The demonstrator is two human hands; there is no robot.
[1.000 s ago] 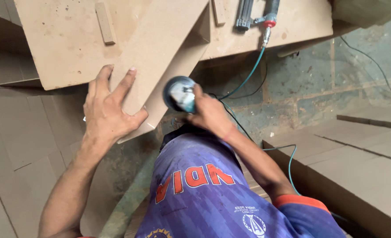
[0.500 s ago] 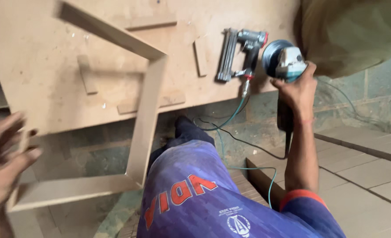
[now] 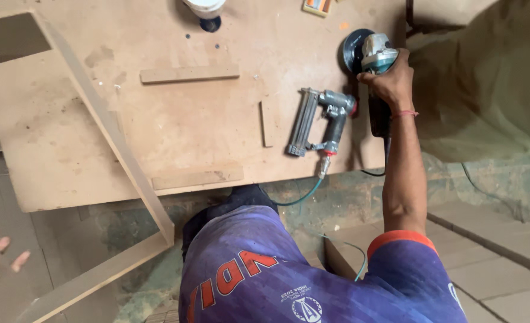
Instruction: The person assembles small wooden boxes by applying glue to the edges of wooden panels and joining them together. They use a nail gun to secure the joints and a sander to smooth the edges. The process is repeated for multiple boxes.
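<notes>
You are leaning over the workbench board, with the angled wooden frame now sliding further to eight o'clock. Your right hand is gripping the angle grinder, now lying on the board at two o'clock, just right of the nail gun. Your left hand, only blurred fingertips at nine o'clock, is showing too little to tell its grip.
</notes>
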